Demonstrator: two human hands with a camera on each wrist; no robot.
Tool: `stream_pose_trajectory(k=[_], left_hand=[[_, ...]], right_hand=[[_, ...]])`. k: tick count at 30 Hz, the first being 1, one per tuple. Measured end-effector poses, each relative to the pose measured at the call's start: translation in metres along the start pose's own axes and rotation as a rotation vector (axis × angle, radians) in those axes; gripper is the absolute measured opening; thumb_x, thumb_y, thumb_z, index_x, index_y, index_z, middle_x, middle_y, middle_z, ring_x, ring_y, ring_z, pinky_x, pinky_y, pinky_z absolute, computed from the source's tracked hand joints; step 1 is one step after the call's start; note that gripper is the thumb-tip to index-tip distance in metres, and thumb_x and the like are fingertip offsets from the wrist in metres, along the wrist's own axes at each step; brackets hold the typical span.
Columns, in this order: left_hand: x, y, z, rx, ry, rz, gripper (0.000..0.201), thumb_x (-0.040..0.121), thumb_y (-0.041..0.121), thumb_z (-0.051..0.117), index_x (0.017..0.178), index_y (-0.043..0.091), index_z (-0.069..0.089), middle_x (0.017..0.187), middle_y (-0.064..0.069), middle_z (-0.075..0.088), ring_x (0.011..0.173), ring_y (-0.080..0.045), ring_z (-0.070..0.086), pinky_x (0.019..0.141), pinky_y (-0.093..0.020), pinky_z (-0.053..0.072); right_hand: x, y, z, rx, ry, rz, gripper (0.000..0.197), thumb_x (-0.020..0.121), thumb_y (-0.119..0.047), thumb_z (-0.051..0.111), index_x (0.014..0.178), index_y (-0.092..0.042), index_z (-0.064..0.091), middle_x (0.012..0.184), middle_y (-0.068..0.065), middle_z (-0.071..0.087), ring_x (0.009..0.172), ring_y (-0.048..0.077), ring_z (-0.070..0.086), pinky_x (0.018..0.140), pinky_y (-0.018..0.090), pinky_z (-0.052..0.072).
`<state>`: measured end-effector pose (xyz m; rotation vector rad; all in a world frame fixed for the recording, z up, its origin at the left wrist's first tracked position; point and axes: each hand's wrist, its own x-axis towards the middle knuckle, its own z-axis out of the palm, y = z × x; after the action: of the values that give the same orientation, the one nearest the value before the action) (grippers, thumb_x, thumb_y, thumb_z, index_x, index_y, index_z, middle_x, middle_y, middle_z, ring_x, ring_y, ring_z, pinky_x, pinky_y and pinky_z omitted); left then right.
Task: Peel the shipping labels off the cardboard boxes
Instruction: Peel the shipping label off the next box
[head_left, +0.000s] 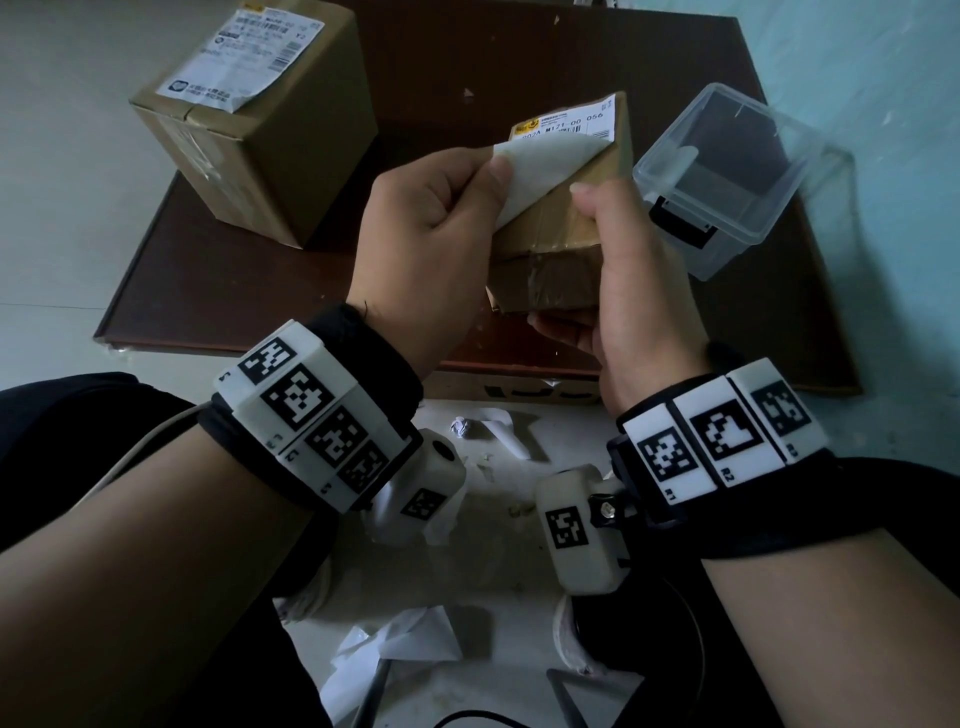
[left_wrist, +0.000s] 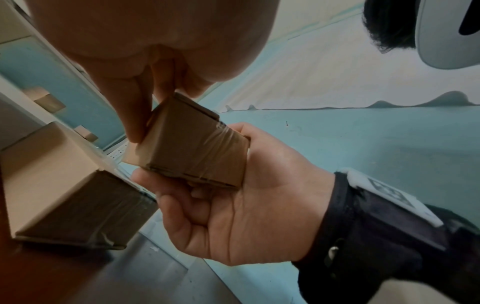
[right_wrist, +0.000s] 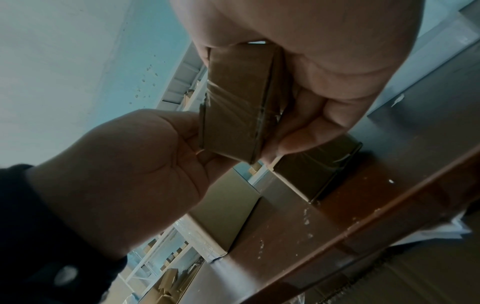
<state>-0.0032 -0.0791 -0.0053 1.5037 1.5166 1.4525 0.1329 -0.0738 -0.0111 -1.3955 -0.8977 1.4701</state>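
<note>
While the small box (head_left: 558, 228) is being held up near the centre of the head view, its white label (head_left: 540, 166) is coming away from the top face. About half of the label is lifting, blank underside showing, and the printed upper part (head_left: 566, 122) is staying stuck near the far edge of the box. The left hand (head_left: 431, 228) is pinching the loose corner of the label between thumb and curled fingers. The right hand (head_left: 618, 291) is gripping the box, thumb lying along the right of its top face and fingers curling underneath; the left wrist view is showing the same box (left_wrist: 197, 144) sitting in that palm (left_wrist: 246, 205).

Judging from this, the peel on this box is roughly half done, and a steady pull toward the far edge is what is remaining.

Further out, in the upper left of the head view, a bigger box (head_left: 260, 130) is standing on a dark brown board (head_left: 208, 260), and its own label (head_left: 244, 54) is lying flat and fully stuck, so that one is looking untouched. To the right, a clear plastic tub (head_left: 727, 176) is resting on the same board, and I cannot tell whether anything is in it. Along the bottom of the frame, white paper scraps (head_left: 395, 644) are lying on the floor between the forearms; they may be labels already removed.
</note>
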Motion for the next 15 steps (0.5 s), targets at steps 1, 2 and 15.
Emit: stream_pose_trajectory(k=[1,2,15], left_hand=[[0.0000,-0.0001,-0.0002,-0.003,0.002,-0.005,0.021,0.104,0.018,0.055,0.092,0.022,0.072,0.069,0.017,0.061,0.064,0.010,0.055,0.060,-0.008,0.040],[0.0003,-0.0004,-0.0003,-0.006,0.004,-0.010,0.021,0.104,0.018,0.056,0.092,0.022,0.072,0.070,0.017,0.062,0.065,0.010,0.055,0.061,-0.009,0.040],[0.0017,-0.0033,-0.0024,0.026,0.025,-0.006,0.026,0.104,0.022,0.055,0.091,0.014,0.075,0.078,-0.012,0.068,0.069,-0.002,0.052,0.060,-0.020,0.041]], right_hand=[[0.0001,-0.0001,0.0001,0.002,-0.002,-0.002,0.046,0.095,-0.051,0.067,0.125,-0.016,0.068,0.118,0.016,0.076,0.104,0.033,0.079,0.068,0.040,0.065],[0.0005,0.0000,0.0003,0.004,-0.003,-0.003,0.047,0.094,-0.051,0.067,0.125,-0.016,0.068,0.119,0.016,0.076,0.104,0.033,0.078,0.068,0.040,0.065],[0.0010,0.0007,0.0012,0.001,-0.020,-0.021,0.055,0.084,-0.056,0.066,0.124,-0.018,0.068,0.118,0.014,0.077,0.103,0.031,0.079,0.067,0.039,0.065]])
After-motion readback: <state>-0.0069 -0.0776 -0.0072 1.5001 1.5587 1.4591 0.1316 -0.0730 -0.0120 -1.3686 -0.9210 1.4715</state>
